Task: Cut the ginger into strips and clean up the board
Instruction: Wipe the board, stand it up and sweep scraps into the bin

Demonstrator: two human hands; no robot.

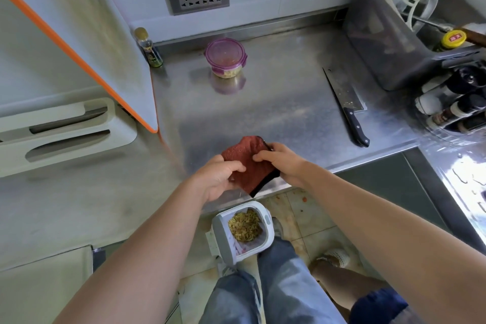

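Left hand [221, 179] and right hand [284, 166] are being clenched on a red-brown cloth [249, 163] at the steel bench's [276, 102] front edge.
The cloth is being gripped from both sides above the floor waste bin [222, 242], where ginger trimmings [246, 226] are lying. The orange-edged cutting board [86, 42] is standing upright at the bench's left edge, and the cleaver [347, 102] is lying near the right edge. If the cloth is shaken too widely, scraps could be flung past the bin onto the floor.

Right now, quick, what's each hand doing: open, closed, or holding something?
Left hand: closed, gripping the red cloth.
Right hand: closed, gripping the same cloth on its other side.
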